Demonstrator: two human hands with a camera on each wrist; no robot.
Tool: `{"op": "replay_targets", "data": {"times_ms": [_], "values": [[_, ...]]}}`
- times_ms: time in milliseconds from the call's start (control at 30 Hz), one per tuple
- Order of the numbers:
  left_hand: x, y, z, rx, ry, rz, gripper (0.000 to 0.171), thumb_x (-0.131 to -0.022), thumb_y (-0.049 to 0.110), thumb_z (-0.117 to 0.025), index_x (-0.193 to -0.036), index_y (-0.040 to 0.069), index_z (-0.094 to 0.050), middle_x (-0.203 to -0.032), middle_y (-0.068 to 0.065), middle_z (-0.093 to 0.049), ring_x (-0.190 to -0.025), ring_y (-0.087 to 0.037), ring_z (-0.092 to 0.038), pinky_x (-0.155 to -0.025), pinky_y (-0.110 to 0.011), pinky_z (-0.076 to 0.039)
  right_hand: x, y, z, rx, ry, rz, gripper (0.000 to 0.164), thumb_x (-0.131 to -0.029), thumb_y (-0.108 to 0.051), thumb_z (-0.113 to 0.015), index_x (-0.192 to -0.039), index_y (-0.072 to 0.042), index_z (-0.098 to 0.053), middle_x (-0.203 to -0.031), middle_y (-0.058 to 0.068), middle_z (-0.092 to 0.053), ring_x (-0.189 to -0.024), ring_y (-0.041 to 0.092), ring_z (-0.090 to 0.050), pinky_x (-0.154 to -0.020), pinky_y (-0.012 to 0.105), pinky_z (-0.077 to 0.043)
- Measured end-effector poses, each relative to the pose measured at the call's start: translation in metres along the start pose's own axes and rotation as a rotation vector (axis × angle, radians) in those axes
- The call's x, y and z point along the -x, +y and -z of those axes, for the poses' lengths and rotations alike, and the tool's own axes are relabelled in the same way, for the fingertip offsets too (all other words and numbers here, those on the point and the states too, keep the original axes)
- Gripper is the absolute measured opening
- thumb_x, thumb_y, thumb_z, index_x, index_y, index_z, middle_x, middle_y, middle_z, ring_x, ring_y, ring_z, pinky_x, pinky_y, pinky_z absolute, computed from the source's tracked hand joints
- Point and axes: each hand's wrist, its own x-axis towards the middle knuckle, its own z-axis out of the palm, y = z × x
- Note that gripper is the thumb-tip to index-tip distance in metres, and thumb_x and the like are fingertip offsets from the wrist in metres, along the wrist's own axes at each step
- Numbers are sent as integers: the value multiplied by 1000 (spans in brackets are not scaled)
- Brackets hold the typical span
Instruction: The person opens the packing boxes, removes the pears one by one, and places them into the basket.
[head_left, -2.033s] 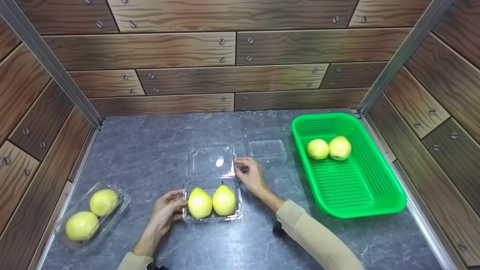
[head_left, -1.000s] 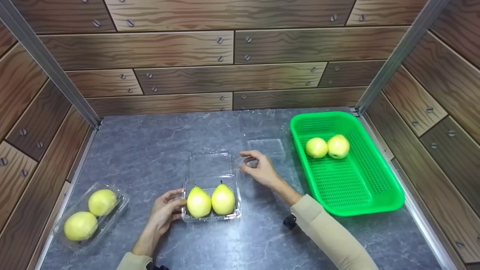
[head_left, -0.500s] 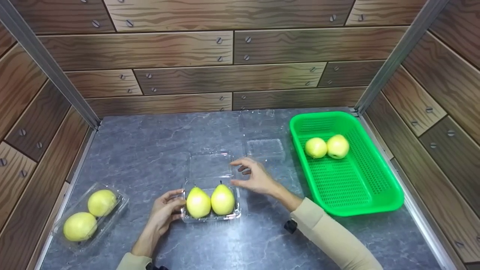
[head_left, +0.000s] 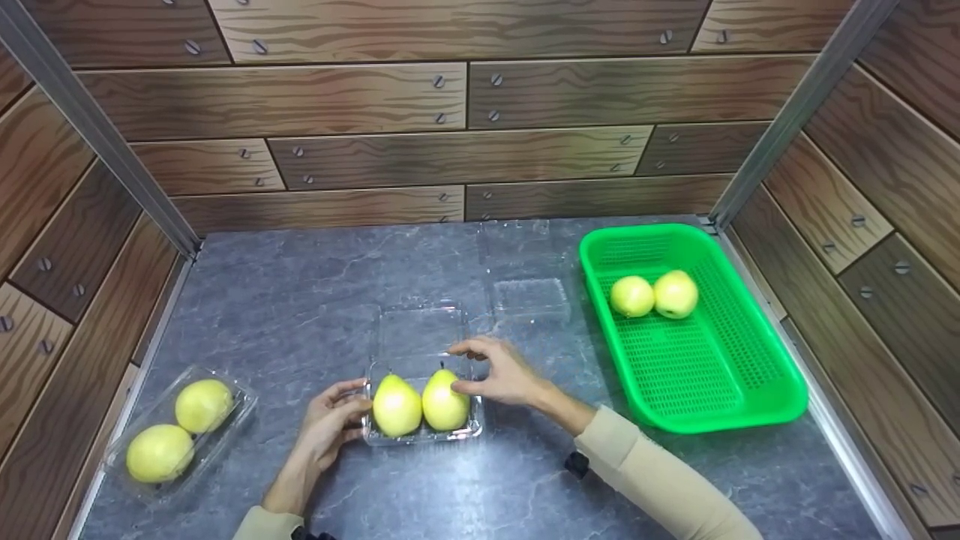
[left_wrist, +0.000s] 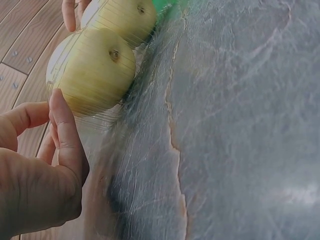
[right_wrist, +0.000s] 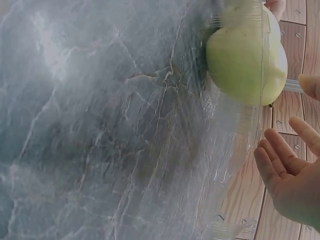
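In the head view, two yellow-green pears (head_left: 397,405) lie side by side in a clear plastic clamshell container (head_left: 424,439), stems pointing away. Its see-through lid (head_left: 421,330) lies folded back behind them. At the container's left edge, my left hand (head_left: 326,420) pinches the rim between thumb and fingers; the left wrist view has these fingertips against the clear wall beside a pear (left_wrist: 92,70). My right hand (head_left: 506,371) hovers at the container's right side, thumb over the right pear, fingers spread apart. The right wrist view shows that hand (right_wrist: 295,175) holding nothing.
A green basket (head_left: 757,405) with two pears (head_left: 676,294) stands on the right. Another clear container (head_left: 217,442) with two pears (head_left: 160,454) lies at the left. An open clear container (head_left: 531,296) sits behind my right hand. Wood-patterned walls (head_left: 300,97) enclose the grey table (head_left: 285,300).
The lid has tipped back down from its raised position as my right hand let go. That hand went right, then came back left and nearer to the right pear. My left hand stays put.
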Motion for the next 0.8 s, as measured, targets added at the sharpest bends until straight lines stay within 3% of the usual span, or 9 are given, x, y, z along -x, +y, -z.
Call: {"op": "replay_targets", "data": {"times_ms": [200, 400, 533, 800], "values": [[-1, -1, 1, -8, -1, -2, 50, -87, 0, -74, -136, -1, -61, -92, 0, -69, -70, -12, -62, -55, -23, -57, 1, -5, -5, 66, -56, -19, 54, -85, -28, -85, -134, -10, -68, -140, 16, -67, -126, 42, -62, -110, 63, -52], [-1, -1, 0, 6, -1, -4, 51, -86, -1, -74, -136, -1, -61, -93, -1, -71, -68, -11, -63, -54, -23, -57, 0, -10, -11, 169, -113, -55, 53, -85, -38, -85, -132, -20, -70, -150, 13, -63, -149, 45, -46, -125, 76, -27], [0, -1, 0, 18, 2, -4, 52, -86, -3, -74, -136, -3, -61, -94, -2, -71, -68, -11, -62, -54, -24, -58, 0, -12, -15, 215, -122, -59, 54, -83, -41, -86, -131, -21, -71, -146, 8, -66, -143, 37, -53, -125, 69, -31], [0, 0, -1, 17, 4, 1, 52, -86, -3, -73, -137, -2, -60, -95, -3, -71, -70, -12, -61, -54, -25, -59, 1, -14, -18, 280, -139, -42, 54, -81, -43, -88, -129, -25, -72, -135, -1, -72, -124, 21, -59, -113, 47, -44]]}}
